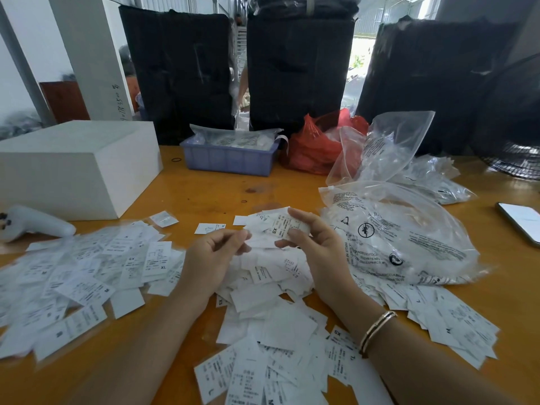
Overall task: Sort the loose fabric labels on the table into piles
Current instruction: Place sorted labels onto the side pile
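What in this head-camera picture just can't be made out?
- Fine print on the labels: too small and blurred; only some size marks read.
- Contents of the red bag: hidden by its own plastic.
- Phone: cut off by the right edge.
- Label under the right hand: fingers cover part of it.
- Left hand: its hold is unclear.

Bare table [210, 191] lies open beyond the right hand [314, 244] and the label [285, 225] it pinches. Further out, the blue bin [230, 159] and red bag [312, 150] block. Clear printed bags [400, 235] crowd just right of the grip; white box [76, 168] stands well left. Label heaps [81, 276] cover the near surface.
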The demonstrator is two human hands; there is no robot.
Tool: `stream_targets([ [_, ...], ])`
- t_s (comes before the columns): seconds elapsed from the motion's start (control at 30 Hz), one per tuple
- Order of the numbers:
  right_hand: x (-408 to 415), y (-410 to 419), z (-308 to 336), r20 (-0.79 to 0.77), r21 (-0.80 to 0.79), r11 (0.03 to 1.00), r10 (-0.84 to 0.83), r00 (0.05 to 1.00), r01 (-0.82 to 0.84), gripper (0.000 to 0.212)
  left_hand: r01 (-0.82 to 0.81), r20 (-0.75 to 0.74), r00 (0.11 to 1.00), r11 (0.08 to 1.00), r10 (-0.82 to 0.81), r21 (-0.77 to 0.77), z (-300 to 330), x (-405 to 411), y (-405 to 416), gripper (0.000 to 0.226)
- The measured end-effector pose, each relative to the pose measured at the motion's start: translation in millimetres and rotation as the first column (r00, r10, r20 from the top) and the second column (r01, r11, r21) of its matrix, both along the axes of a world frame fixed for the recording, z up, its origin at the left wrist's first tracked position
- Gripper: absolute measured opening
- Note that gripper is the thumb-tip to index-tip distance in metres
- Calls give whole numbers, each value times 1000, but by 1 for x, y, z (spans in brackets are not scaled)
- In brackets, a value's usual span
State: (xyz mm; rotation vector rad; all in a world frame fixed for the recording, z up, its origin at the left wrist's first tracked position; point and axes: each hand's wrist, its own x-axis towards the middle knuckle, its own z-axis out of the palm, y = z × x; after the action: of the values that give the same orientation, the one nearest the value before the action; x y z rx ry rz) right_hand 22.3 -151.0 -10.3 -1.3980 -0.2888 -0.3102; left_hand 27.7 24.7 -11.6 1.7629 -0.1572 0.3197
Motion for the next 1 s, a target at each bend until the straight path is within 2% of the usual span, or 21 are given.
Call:
stream_targets([
  [0.17, -2, 4, -1, 27, -73, 997, -6, 1000, 8, 34, 9, 36, 999, 1000, -9, 4, 2, -2, 0, 19],
  [0.3, -2, 5, -1, 45, -122, 992, -19, 999, 25, 36, 30, 64, 997, 996, -35, 81, -2, 1, 1, 11],
  [0.43, -2, 4, -1, 49, -195, 981, -14, 999, 23, 38, 57, 88, 994, 991, -68, 125, -4, 2, 1, 13],
  [0.57, -2, 4, -3, 48, -279, 960, 2, 999, 11, 39, 59, 93, 993, 993, -69, 105, -4, 1, -1, 8],
  [0.8, 0, 6, -6, 47, -386, 922, 26, 999, -6, 43, 56, 84, 994, 994, -64, 92, -4, 0, -1, 18],
  [0.9, 0, 4, -6, 48, -335, 942, 7, 999, 9, 41, 67, 68, 995, 996, -71, 57, -4, 0, -1, 20],
  [1.0, 1, -1, -3, 29, -148, 986, -67, 997, 71, 38, 61, 41, 997, 996, -63, 61, -4, 2, -1, 8],
])
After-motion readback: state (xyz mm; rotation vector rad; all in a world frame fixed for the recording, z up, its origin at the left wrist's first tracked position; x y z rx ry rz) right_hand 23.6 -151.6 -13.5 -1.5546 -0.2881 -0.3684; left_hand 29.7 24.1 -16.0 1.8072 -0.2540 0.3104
